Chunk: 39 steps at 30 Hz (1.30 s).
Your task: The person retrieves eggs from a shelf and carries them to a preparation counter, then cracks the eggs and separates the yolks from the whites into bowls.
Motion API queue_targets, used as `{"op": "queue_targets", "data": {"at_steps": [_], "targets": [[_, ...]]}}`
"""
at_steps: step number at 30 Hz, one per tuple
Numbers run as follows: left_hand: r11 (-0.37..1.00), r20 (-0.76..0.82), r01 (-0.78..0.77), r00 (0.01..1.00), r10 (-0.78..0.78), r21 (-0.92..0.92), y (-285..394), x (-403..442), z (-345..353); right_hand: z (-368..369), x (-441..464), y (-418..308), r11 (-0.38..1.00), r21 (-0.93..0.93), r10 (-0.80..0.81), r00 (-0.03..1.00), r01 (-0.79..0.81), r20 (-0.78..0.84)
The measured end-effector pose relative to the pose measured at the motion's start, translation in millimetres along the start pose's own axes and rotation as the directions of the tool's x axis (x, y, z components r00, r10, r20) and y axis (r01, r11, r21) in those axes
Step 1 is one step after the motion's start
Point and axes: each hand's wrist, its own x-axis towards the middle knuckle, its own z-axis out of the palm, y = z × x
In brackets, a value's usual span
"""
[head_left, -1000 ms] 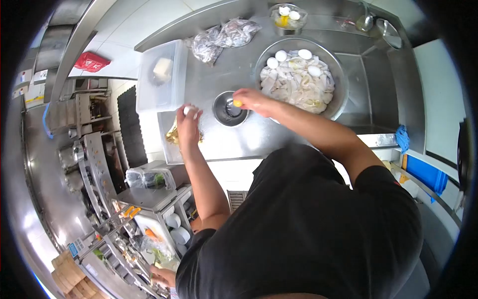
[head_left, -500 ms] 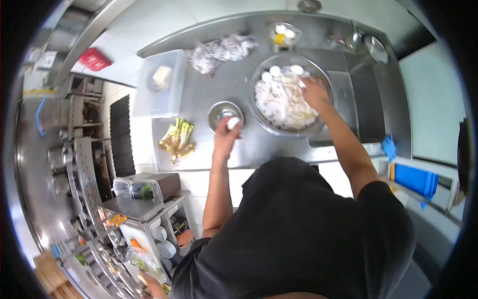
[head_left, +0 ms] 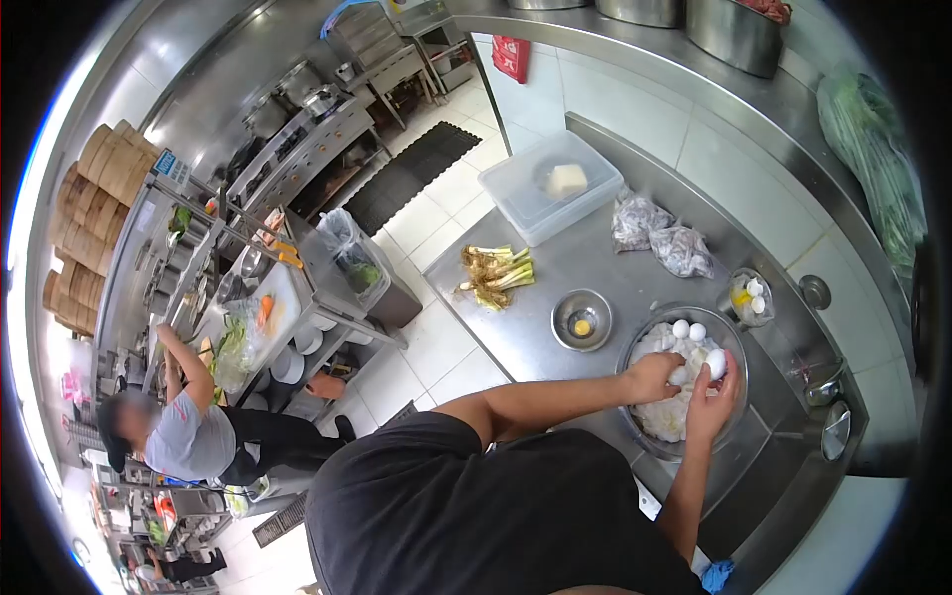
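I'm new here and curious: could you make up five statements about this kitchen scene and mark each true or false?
1. A yellow yolk lies in the small metal bowl. True.
2. The left hand is over the small metal bowl. False: it is over the large metal bowl.
3. The right hand holds a white egg. True.
4. The bundle of stalks lies in the large metal bowl. False: it lies on the metal counter.
5. A black mat lies on the tiled floor. True.
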Motion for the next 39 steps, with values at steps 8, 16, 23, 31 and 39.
{"op": "queue_targets", "data": {"at_steps": [8, 16, 23, 31, 39], "targets": [[0.989, -0.010, -0.097, 0.995, 0.099, 0.110, -28, 10, 40, 6, -22, 30, 0.987, -0.134, -0.094, 0.995, 0.090, -0.020], [0.998, 0.089, 0.039, 0.995, -0.035, -0.049, 11, 20, 11, -15, -17, 5, 0.998, 0.053, -0.021, 0.960, 0.037, -0.278], [0.996, 0.103, 0.049, 0.994, -0.041, -0.074, 2, 23, 8, 3, -36, 26, 0.994, 0.069, 0.090, 0.984, -0.081, -0.152], [0.985, 0.161, -0.076, 0.982, 0.101, -0.153, 5, 25, -6, 1, -22, 34, 0.716, 0.326, 0.490, 0.777, -0.617, 0.395], [0.946, 0.338, 0.144, 0.940, -0.040, -0.290, -9, 27, -17, 18, -27, 55, 0.841, 0.242, 0.391, 0.853, -0.484, 0.345]]}}
